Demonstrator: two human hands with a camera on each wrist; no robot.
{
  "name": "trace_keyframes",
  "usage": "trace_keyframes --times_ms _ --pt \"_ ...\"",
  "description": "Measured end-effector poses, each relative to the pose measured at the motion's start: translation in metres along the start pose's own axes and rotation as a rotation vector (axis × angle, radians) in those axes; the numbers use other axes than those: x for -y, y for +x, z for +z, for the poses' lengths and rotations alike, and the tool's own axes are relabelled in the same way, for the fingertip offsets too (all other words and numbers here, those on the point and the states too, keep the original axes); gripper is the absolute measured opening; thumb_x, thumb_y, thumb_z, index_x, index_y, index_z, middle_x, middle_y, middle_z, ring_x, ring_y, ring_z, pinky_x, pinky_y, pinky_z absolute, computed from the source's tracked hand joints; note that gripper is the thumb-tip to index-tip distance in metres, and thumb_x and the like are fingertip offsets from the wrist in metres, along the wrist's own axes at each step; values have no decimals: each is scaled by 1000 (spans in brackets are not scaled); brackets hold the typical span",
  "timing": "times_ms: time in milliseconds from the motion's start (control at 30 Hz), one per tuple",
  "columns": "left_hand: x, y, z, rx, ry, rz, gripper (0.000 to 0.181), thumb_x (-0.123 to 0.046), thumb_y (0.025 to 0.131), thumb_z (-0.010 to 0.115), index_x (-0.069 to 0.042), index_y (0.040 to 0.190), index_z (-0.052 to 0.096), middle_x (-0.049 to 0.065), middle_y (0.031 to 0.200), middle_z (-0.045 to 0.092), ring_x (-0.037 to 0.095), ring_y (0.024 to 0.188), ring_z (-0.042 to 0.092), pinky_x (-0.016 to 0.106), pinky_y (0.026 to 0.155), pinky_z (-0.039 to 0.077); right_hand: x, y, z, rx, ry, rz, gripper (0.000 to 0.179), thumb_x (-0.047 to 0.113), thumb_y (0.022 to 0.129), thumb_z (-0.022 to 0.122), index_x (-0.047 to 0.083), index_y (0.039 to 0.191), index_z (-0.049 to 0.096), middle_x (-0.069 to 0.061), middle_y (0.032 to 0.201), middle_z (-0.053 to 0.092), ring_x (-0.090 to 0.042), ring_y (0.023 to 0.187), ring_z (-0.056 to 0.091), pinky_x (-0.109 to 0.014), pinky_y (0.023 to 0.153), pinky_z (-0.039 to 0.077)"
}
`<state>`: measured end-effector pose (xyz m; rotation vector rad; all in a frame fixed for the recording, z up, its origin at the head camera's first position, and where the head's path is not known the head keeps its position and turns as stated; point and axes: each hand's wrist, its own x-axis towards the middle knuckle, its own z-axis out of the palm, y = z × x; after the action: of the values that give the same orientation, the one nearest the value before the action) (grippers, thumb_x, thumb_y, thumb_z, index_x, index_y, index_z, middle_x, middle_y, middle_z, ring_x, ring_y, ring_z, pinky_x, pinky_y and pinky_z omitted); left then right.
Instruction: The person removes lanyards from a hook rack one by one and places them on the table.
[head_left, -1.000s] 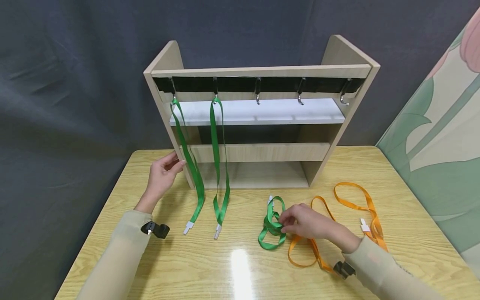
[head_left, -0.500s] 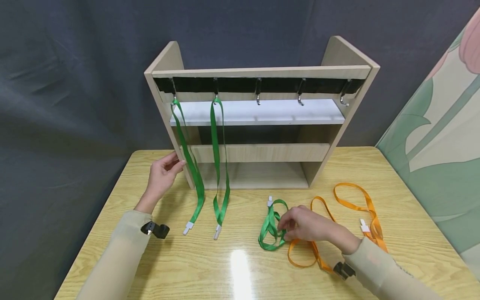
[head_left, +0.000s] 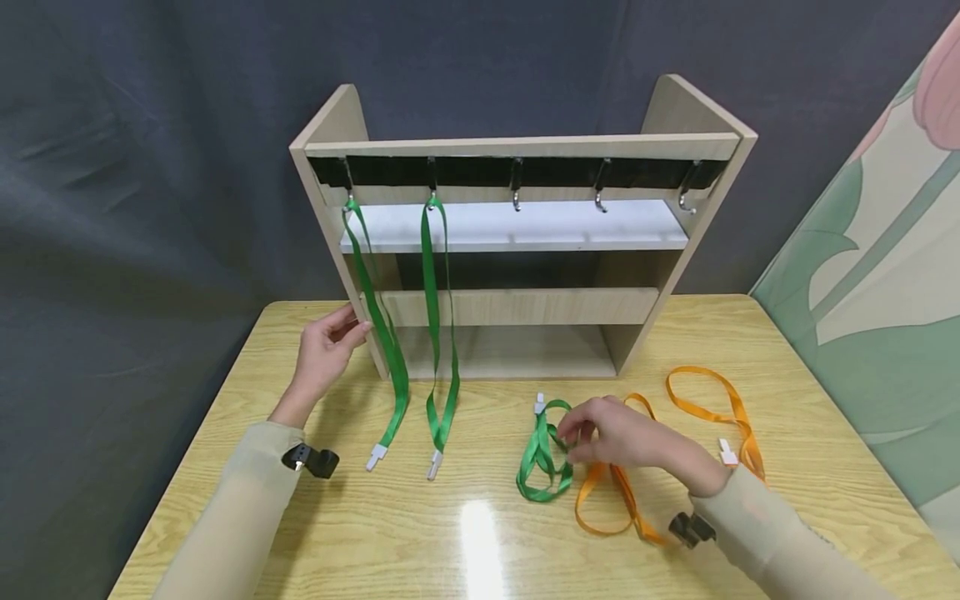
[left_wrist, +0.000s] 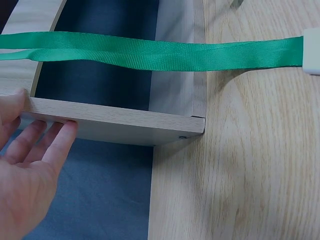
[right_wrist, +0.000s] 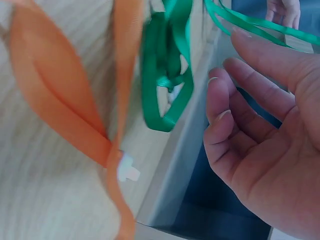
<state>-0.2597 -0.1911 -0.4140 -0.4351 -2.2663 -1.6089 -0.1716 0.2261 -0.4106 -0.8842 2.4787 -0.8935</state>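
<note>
My left hand point(head_left: 322, 354) grips the left side panel of a wooden rack point(left_wrist: 115, 114), thumb on its front edge and fingers against the outer face. Close by, a green lanyard point(head_left: 385, 340) hangs from the leftmost hook; another green lanyard point(head_left: 430, 275) hangs from the hook beside it. Their white clips lie at the tabletop. Over the table, my right hand point(head_left: 622, 435) hovers with fingers loosely bent, holding nothing in the right wrist view. Just left of it lies a loosely coiled green lanyard point(head_left: 534, 454). An orange lanyard point(head_left: 628, 496) lies partly hidden under this hand.
More orange strap point(head_left: 747, 429) with a white clip lies on the right of the wooden table point(head_left: 390, 533). Bare metal hooks, including a middle hook point(head_left: 517, 196), line the rack's dark strip. A dark curtain point(head_left: 165, 167) hangs behind.
The right hand has let go of the coiled green lanyard, which now lies looser, and has lifted slightly up and away. The left hand stays on the rack.
</note>
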Motion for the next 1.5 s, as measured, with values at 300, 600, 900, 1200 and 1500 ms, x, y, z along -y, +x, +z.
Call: trace_keyframes --times_ms 300,600,900,1200,1500 --pt "1 0 -2 -4 4 5 38 -8 93 63 0 129 59 18 115 64 11 95 62 21 75 53 11 13 -13 -46 -31 -60 23 12 81 78 11 103 71 3 91 65 -8 76 58 -26 67 52" --pt "3 -1 -3 -5 10 3 37 -9 93 63 -1 129 59 17 115 64 13 96 62 20 76 53 32 29 -24 -56 -52 -98 23 17 85 75 13 106 68 10 90 63 -8 77 58 -26 66 52" --pt "-29 -5 -2 9 19 11 36 3 92 60 10 127 56 26 113 62 21 95 62 21 75 54 57 45 -36 -129 -57 -158 32 19 89 70 9 118 63 8 92 64 -8 79 60 -26 67 53" --pt "-30 -5 1 14 27 0 35 3 92 60 11 127 55 27 113 61 28 96 61 20 74 53 89 69 -51 -392 44 -184 40 17 86 73 4 122 61 -1 100 64 -11 82 62 -29 70 54" --pt "3 0 0 -1 8 2 38 -4 93 62 3 130 57 21 115 63 15 94 62 19 74 53 114 95 -64 -640 122 -233 29 17 87 73 5 112 67 -4 100 68 -9 82 62 -27 70 54"
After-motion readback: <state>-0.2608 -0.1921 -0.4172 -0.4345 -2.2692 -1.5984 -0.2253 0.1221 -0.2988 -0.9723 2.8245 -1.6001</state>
